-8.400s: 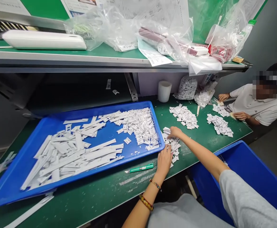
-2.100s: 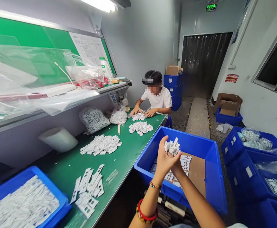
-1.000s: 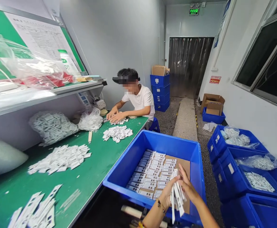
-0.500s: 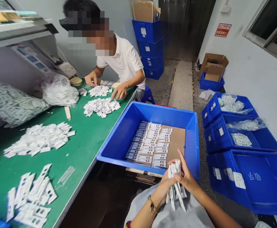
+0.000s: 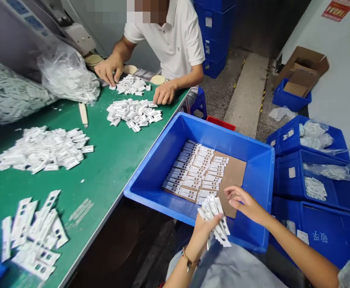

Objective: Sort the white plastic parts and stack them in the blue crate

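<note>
A bundle of flat white plastic pieces (image 5: 213, 218), each with small windows, is gripped in my left hand (image 5: 204, 230) at the near edge of the blue bin (image 5: 151, 200). My right hand (image 5: 245, 204) hovers over the bin's right part, apart from the bundle, its fingers loosely bent and spread with nothing visible in them. Inside the bin, rows of the same white pieces (image 5: 193, 170) lie side by side on a cardboard sheet (image 5: 236, 170). The bare cardboard strip shows to the right of the rows, beneath my right hand.
On the green table (image 5: 103, 180) lie a large heap of white parts (image 5: 43, 150) and loose strips (image 5: 34, 236). Across from me, a person in a white shirt (image 5: 177, 40) handles smaller piles (image 5: 134, 112). Blue crates (image 5: 321, 192) stand at the right; plastic bags (image 5: 68, 74) sit at the left.
My hands have parted: both were around the bundle, and now the left alone holds it while the right has moved away over the bin. The view has tilted downward.
</note>
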A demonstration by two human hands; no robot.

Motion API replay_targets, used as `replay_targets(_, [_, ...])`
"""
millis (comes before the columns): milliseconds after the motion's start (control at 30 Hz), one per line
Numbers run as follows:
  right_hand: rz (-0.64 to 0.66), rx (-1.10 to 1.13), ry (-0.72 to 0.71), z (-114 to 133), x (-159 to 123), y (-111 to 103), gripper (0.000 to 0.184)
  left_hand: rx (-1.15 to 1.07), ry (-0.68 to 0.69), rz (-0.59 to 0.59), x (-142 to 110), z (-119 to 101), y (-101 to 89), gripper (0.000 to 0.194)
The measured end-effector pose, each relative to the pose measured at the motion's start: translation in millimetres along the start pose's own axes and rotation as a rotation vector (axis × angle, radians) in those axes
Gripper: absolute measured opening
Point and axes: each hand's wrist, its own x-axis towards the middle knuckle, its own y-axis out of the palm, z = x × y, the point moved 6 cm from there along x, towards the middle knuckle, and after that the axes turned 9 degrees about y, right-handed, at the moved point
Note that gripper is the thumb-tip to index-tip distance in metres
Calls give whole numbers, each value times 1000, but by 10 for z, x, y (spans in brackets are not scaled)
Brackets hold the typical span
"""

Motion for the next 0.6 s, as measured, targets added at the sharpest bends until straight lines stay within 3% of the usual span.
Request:
replay_targets(67, [-1,42,39,-16,219,115,43,48,101,63,195,-217,-19,50])
replay_targets(167, [-89,144,106,-55,401,277,43,164,197,-2,439,-397,-150,45])
replay_targets(300, [-258,323,149,-57,597,249,42,110,128,-95,738,-439,-326,38])
replay_targets(400, [-357,358,103,-144,968,-12,44,-22,132,-169,1012,-577,-435,37])
replay_targets(500, [-480,53,141,-429,1543,-408,44,-83,160,-217,1247,-741,-527,42])
replay_targets(600, [-560,-223,216,-783,2091,-758,32,-140,112,-227,1328,-771,-585,47])
